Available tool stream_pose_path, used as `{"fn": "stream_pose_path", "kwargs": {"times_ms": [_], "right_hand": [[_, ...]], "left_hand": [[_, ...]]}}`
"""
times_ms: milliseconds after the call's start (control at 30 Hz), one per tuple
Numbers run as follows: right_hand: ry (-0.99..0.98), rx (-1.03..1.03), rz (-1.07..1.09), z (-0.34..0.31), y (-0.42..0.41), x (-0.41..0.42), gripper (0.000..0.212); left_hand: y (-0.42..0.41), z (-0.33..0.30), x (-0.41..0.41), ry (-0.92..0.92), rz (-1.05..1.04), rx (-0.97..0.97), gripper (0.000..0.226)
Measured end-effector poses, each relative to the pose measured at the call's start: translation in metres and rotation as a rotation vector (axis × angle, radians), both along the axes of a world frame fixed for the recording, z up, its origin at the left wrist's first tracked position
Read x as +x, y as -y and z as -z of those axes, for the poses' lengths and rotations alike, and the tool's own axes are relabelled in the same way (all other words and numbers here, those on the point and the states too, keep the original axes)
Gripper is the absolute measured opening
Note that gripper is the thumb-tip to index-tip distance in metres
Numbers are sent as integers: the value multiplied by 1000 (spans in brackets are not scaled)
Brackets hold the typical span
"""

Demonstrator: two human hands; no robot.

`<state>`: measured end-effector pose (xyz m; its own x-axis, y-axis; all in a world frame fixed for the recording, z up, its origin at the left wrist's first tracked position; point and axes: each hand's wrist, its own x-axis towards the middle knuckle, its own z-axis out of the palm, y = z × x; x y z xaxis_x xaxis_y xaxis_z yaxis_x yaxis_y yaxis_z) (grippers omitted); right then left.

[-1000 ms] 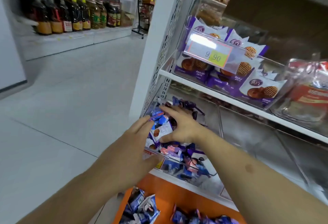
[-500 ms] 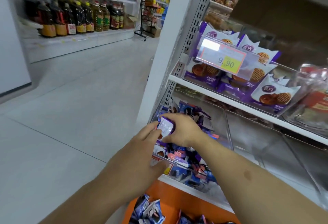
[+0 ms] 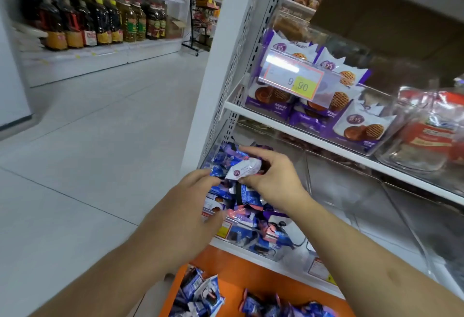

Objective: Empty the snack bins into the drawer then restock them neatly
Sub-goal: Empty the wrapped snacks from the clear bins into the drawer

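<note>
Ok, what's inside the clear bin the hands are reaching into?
The clear bin holds a loose heap of blue and purple snack packets. The right hand pinches a white packet above them. Deeper layers are covered.

White shelf [image 3: 313, 141] under clear bins [image 3: 371, 149] of purple snack packets [image 3: 356, 126].

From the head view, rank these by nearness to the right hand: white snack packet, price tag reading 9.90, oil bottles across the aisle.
Measured from the right hand:
1. White snack packet, pinched in its fingers.
2. Price tag, on the shelf above.
3. Oil bottles, far left across the aisle.
</note>
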<state>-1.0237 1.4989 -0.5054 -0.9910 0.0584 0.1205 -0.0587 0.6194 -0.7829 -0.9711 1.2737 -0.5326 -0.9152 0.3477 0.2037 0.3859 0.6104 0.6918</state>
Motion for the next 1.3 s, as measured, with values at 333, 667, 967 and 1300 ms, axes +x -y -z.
{"fn": "stream_pose_path", "kwargs": {"times_ms": [333,667,967,1300], "right_hand": [[64,-451,-29,-34,-26,117,71],[115,-793,55,6,-83,217,67],[117,-862,104,13,-160,279,65],[130,-988,163,4,-223,300,75]], "left_hand": [[-31,-36,27,382,127,592,76],[-117,-21,95,902,301,775,65],[-196,-3,141,860,311,663,64],[-228,10,172,1288,228,735,49]]}}
